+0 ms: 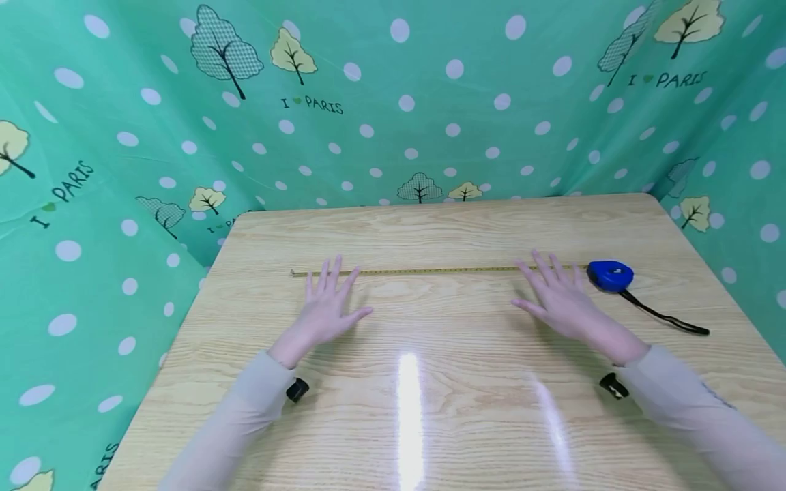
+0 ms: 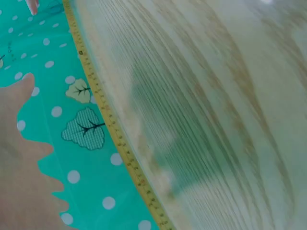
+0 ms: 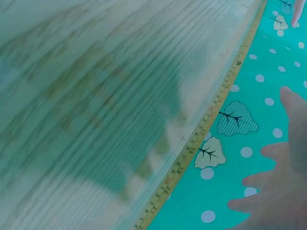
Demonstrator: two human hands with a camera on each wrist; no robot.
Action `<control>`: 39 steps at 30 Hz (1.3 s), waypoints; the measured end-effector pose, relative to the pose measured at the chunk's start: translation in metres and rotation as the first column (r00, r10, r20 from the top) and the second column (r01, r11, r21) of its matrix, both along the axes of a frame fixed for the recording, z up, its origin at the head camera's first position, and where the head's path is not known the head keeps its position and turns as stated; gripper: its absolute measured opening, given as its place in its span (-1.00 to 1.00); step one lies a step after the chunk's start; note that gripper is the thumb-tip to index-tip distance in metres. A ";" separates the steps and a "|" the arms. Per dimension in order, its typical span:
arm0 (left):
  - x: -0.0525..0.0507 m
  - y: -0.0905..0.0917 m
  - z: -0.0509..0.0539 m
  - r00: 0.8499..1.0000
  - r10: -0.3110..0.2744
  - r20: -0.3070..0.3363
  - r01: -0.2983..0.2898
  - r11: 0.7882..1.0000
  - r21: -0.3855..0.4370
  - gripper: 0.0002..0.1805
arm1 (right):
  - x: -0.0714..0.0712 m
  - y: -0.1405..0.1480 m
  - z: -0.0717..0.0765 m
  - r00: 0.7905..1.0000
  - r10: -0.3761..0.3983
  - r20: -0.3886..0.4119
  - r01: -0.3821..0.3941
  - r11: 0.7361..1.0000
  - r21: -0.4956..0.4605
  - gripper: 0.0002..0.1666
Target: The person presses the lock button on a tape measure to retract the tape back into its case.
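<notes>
A blue tape measure (image 1: 610, 275) lies on the wooden table, its yellow blade (image 1: 430, 271) drawn out leftward in a straight line. The blade also crosses the left wrist view (image 2: 103, 105) and the right wrist view (image 3: 201, 122). My left hand (image 1: 324, 310) is spread with straight fingers near the blade's free end, its fingertips overlapping the blade in the head view. Nearer the case, my right hand (image 1: 561, 303) is spread likewise, fingertips over the blade. Neither hand holds anything. Whether the fingers touch the blade or hover cannot be told.
A black wrist strap (image 1: 666, 317) trails from the case toward the table's right side. Behind and beside the wooden table (image 1: 467, 423) hangs a green dotted cloth (image 1: 368, 150) with printed trees. Dark wrist devices (image 1: 297, 390) show below both sleeves. Light glares off the table front.
</notes>
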State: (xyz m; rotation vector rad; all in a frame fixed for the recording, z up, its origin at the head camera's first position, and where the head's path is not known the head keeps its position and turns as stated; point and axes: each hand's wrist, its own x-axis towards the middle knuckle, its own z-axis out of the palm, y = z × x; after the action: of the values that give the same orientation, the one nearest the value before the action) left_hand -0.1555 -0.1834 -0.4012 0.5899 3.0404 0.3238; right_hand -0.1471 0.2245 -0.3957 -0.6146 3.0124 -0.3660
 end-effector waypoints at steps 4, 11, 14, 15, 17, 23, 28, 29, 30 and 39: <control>0.001 -0.008 -0.001 1.000 0.006 -0.002 -0.006 1.000 0.004 -0.17 | 0.000 0.006 0.001 1.000 -0.007 -0.001 0.007 1.000 0.000 -0.14; 0.003 -0.023 0.000 0.999 0.034 0.021 -0.035 0.999 0.014 -0.19 | -0.001 0.018 0.003 0.998 -0.044 0.039 0.044 0.999 0.007 -0.13; 0.003 -0.029 -0.001 0.999 0.039 0.020 -0.040 0.999 0.024 -0.21 | -0.001 0.023 0.005 0.996 -0.061 0.063 0.061 0.998 0.000 -0.12; 0.003 -0.031 -0.001 0.999 0.043 0.021 -0.044 0.999 0.029 -0.22 | -0.001 0.025 0.005 0.996 -0.064 0.069 0.064 0.998 -0.001 -0.12; 0.003 -0.035 0.000 0.999 0.049 0.023 -0.050 0.998 0.043 -0.24 | -0.002 0.028 0.005 0.994 -0.070 0.082 0.071 0.997 -0.007 -0.12; 0.002 -0.046 -0.002 0.998 0.054 0.030 -0.057 0.993 0.106 -0.27 | -0.003 0.040 0.003 0.993 -0.083 0.089 0.085 0.996 -0.017 -0.14; -0.004 -0.057 -0.006 0.999 0.046 -0.009 -0.045 0.986 0.159 -0.34 | -0.004 0.049 0.002 0.996 -0.077 0.053 0.078 0.997 -0.027 -0.18; -0.006 -0.059 -0.007 0.999 0.044 -0.019 -0.040 0.986 0.164 -0.36 | -0.004 0.051 0.002 0.996 -0.077 0.045 0.078 0.996 -0.032 -0.19; -0.007 -0.061 -0.007 0.999 0.043 -0.030 -0.037 0.984 0.173 -0.37 | -0.005 0.053 0.002 0.996 -0.076 0.041 0.077 0.996 -0.037 -0.19; -0.015 -0.075 -0.009 0.997 0.068 -0.039 -0.060 0.980 0.190 -0.43 | -0.009 0.069 -0.002 0.997 -0.070 0.014 0.071 0.995 -0.064 -0.24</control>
State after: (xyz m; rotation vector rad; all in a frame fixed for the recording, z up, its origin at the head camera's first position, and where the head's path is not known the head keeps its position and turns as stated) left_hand -0.1703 -0.2584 -0.4098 0.5142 3.0985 0.6150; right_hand -0.1566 0.2939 -0.3981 -0.5086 3.0274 -0.4697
